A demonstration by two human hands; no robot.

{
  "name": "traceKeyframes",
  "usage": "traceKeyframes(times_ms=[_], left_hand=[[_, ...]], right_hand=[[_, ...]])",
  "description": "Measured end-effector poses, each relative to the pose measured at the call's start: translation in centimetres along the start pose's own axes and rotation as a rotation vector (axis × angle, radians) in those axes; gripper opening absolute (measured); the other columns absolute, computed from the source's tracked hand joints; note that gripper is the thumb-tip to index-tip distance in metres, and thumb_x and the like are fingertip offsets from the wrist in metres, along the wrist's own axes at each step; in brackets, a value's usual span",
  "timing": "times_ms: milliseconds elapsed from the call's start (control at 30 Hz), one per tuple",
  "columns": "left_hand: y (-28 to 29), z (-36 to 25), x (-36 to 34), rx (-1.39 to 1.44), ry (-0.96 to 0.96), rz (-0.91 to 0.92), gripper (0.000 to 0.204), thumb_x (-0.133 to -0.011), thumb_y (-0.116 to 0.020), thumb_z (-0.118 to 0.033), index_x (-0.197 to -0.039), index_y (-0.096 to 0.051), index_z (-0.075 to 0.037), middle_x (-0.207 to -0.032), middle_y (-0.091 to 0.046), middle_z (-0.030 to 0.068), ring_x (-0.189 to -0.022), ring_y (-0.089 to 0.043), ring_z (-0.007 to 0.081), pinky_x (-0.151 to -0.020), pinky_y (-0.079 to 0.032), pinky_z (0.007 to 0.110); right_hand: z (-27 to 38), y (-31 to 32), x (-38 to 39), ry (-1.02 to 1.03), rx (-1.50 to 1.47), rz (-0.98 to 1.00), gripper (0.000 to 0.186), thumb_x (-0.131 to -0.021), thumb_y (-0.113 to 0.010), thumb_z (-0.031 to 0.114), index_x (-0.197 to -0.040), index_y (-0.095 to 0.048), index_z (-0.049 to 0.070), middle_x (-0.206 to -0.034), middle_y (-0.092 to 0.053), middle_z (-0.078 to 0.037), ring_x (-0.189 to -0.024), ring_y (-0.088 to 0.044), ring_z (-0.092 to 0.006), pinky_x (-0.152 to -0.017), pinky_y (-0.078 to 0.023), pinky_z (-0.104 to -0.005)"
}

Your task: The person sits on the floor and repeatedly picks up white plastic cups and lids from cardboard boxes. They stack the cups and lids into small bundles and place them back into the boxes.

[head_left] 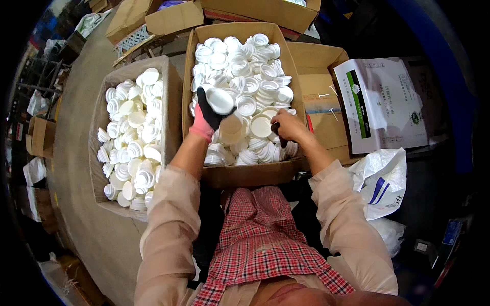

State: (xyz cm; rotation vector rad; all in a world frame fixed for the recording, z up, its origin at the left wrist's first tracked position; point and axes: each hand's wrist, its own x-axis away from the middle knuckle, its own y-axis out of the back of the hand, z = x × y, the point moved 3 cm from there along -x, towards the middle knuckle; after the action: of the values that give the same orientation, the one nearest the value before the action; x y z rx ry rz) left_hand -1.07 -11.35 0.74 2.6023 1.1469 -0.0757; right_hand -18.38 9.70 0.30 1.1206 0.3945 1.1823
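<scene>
My left hand (208,109), in a pink and black glove, holds a round white plastic cap (220,100) over the middle box (240,176), which is heaped with white caps (246,104). My right hand (287,125), bare, is closed on a small dark tool (279,137) at the right of that heap, just right of a wide cap (260,125); the tool's working end is hard to make out.
A lined box of white caps (135,120) stands at left. At right are an open carton (319,132) with slender white pieces, a printed sheet (383,104) and a white sack (380,178). More cartons (173,15) lie behind. Shelving (35,76) lines the far left.
</scene>
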Motion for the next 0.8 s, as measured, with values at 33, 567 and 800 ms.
traceKeyframes(times_ms=[33, 567, 800], left_hand=[[-0.4, 0.8, -1.4, 0.458, 0.083, 0.019, 0.070, -0.077, -0.075, -0.037, -0.127, -0.043, 0.001, -0.114, -0.059, 0.0121, -0.100, -0.060, 0.0197, -0.084, -0.053, 0.037], [-2.9, -2.9, 6.3, 0.444, 0.107, 0.034, 0.085, -0.084, -0.072, -0.037, -0.150, -0.026, -0.008, -0.137, -0.045, 0.0112, -0.120, -0.049, 0.0211, -0.100, -0.042, 0.034], [-3.7, -6.2, 5.8, 1.000, 0.214, 0.343, 0.046, -0.095, -0.058, -0.014, -0.136, -0.042, -0.001, -0.119, -0.059, 0.0123, -0.106, -0.058, 0.0203, -0.096, -0.049, 0.037]], right_hand=[[-0.4, -1.4, -0.3, 0.019, 0.025, 0.052, 0.035, -0.077, -0.063, 0.008, -0.110, -0.070, 0.017, -0.122, -0.054, -0.018, -0.102, -0.061, -0.0382, -0.088, -0.050, -0.0433], [7.3, 1.3, 3.1, 0.544, -0.627, -0.079, 0.031, -0.079, -0.053, -0.002, -0.108, -0.063, 0.002, -0.108, -0.064, -0.012, -0.103, -0.062, -0.0302, -0.091, -0.048, -0.0352], [11.4, 3.2, 5.3, 0.388, -0.854, -0.454, 0.028, -0.079, -0.065, 0.006, -0.107, -0.060, 0.001, -0.107, -0.060, -0.015, -0.106, -0.060, -0.0295, -0.094, -0.045, -0.0358]])
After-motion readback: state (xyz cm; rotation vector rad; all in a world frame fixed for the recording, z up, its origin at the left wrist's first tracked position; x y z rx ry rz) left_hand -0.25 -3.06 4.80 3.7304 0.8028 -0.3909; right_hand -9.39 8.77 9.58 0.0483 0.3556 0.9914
